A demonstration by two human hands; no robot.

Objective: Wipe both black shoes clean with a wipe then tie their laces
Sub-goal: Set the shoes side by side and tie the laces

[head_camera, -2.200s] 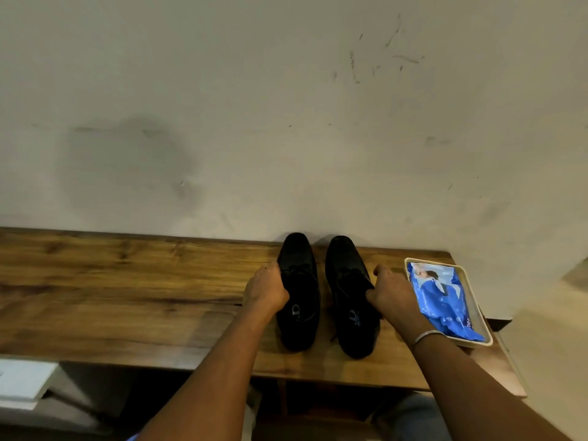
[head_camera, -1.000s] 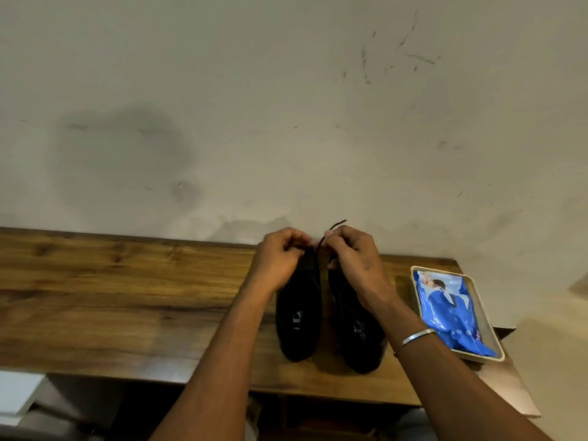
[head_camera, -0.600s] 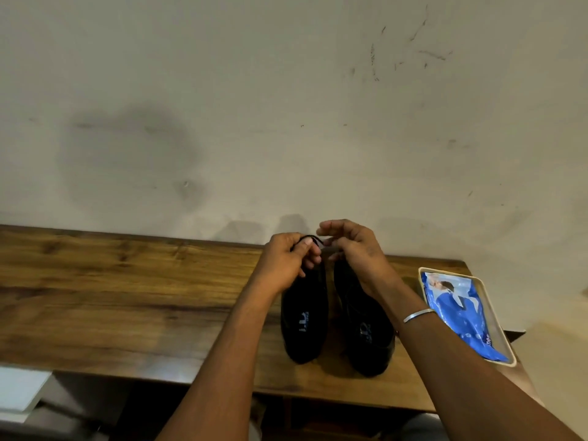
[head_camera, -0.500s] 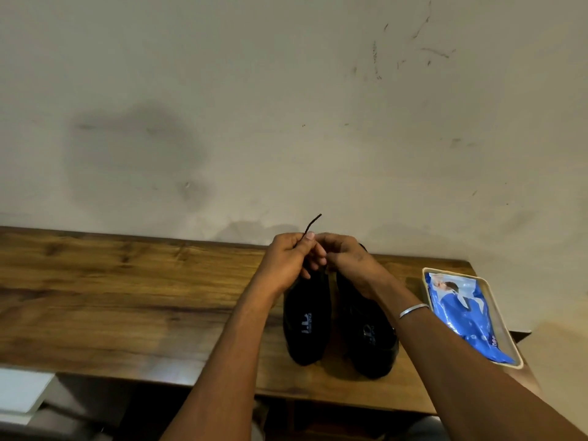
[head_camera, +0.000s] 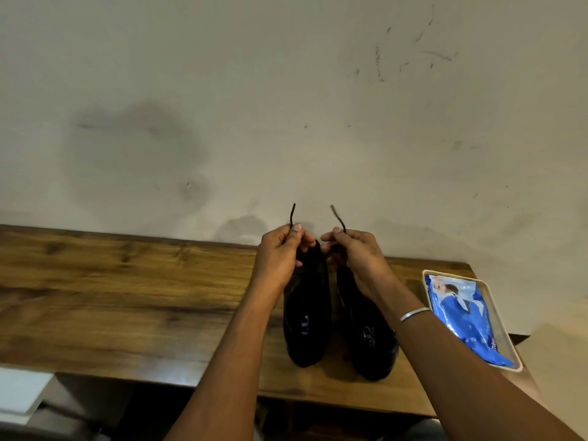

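Two black shoes stand side by side on the wooden table (head_camera: 127,297), heels toward me: the left shoe (head_camera: 307,316) and the right shoe (head_camera: 369,342). My left hand (head_camera: 280,256) pinches one black lace end (head_camera: 292,213) that sticks up above its fingers. My right hand (head_camera: 356,253) pinches the other lace end (head_camera: 337,216). Both hands hover over the toe end of the left shoe, a little apart. Which eyelets the laces run through is hidden by my hands.
A blue wipe pack (head_camera: 461,316) lies in a pale tray (head_camera: 506,342) at the table's right end. A stained wall (head_camera: 286,106) rises directly behind the table. A white object (head_camera: 19,393) sits lower down at the left.
My hands left the shoes' sides, rose to the laces, met over the left shoe, and have now drawn apart, each holding a lace end upright.
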